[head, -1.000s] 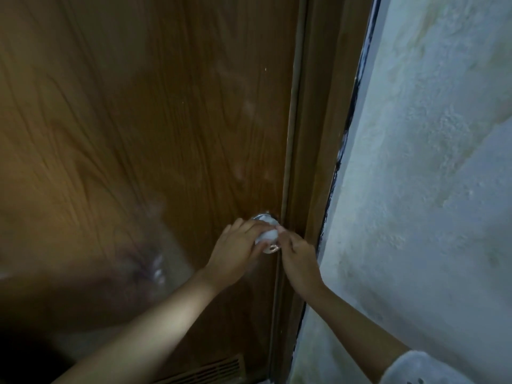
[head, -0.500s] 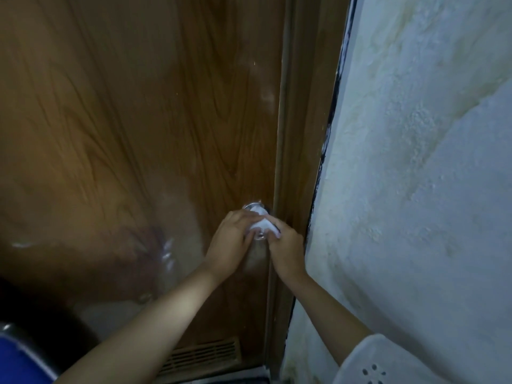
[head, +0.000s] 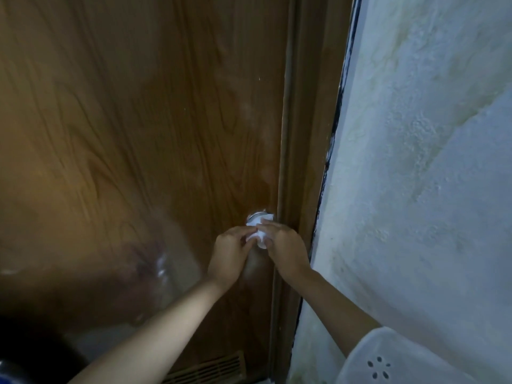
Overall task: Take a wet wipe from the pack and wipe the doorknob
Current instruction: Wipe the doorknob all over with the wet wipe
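Note:
A round metal doorknob (head: 255, 216) sits near the right edge of a brown wooden door (head: 155, 128); only its upper rim shows. A crumpled white wet wipe (head: 258, 231) covers most of the knob. My left hand (head: 231, 252) pinches the wipe from the left. My right hand (head: 285, 249) presses it from the right, fingers curled over it. The two hands almost touch over the knob. The wipe pack is out of view.
The door frame (head: 307, 134) runs just right of the knob, and a rough white wall (head: 415, 189) stands close beside my right arm. A vent grille (head: 210, 368) is at the door's bottom. A dark and blue object (head: 16, 367) sits at the lower left.
Both hands stay on the wipe at the knob; my right fingers have shifted further over the top of it. The camera view has drifted slightly.

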Tool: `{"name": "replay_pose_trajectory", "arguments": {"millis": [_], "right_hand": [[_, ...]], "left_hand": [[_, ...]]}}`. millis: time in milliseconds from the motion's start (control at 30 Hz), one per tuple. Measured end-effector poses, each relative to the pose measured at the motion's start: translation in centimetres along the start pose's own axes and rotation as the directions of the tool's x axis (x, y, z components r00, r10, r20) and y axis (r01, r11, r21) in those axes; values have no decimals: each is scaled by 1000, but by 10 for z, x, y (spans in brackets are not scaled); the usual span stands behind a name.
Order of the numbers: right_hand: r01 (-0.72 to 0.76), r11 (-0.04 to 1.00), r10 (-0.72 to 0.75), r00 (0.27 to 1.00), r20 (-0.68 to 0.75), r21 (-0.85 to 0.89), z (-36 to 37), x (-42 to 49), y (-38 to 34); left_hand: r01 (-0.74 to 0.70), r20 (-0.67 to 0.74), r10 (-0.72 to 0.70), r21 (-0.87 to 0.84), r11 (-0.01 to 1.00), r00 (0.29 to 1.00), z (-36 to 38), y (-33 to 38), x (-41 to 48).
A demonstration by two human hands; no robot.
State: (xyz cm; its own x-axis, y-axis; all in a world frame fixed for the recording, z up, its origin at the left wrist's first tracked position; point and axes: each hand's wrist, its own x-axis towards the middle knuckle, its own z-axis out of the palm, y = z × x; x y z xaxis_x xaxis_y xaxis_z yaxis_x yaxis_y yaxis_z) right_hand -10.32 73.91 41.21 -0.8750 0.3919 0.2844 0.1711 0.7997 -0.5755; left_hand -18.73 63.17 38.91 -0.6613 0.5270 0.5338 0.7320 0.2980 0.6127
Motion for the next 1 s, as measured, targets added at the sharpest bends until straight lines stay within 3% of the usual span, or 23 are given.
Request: {"name": "replay_pose_trajectory", "arguments": {"millis": [100,233,333,400,433,533,600,733,833,900,967,1000], "right_hand": [[-110,964,142,983,-119,242,7,-5,4],[-205,872,334,913,-233,445,21,-6,11],[-267,633,515,846,-138,726,28,-12,10],[-273,488,557,829,-55,829,31,-14,7],[-273,522,557,827,-81,808,32,-13,7],[-238,805,432,863,-262,543,32,-8,8],[-243,911,335,908,-254,334,26,-5,5],[-140,990,133,978,-162,-32,16,5,-8],[66,973,-106,979,-172,-219,31,8,-15],[18,924,-84,984,-155,-381,42,5,-17],[10,928,-76,984,-162,-373,44,2,-21],[17,937,-85,980,-180,-349,39,-5,-22]], "left_hand": [[-163,79,155,105,981,985,-1,-1,7],[-307,189,283,114,945,940,-4,15,17],[-334,267,278,191,923,923,6,14,29],[-313,306,232,250,916,923,10,14,33],[-303,301,226,241,922,927,11,14,32],[-309,225,270,160,938,936,1,13,25],[-251,143,239,77,965,960,-4,10,17],[110,23,-108,-211,971,994,5,5,1],[355,87,-359,-484,800,929,13,6,-5],[499,193,-488,-587,638,851,17,8,-8],[542,257,-524,-664,515,812,15,10,-8],[530,256,-516,-684,501,818,15,11,-7]]}}
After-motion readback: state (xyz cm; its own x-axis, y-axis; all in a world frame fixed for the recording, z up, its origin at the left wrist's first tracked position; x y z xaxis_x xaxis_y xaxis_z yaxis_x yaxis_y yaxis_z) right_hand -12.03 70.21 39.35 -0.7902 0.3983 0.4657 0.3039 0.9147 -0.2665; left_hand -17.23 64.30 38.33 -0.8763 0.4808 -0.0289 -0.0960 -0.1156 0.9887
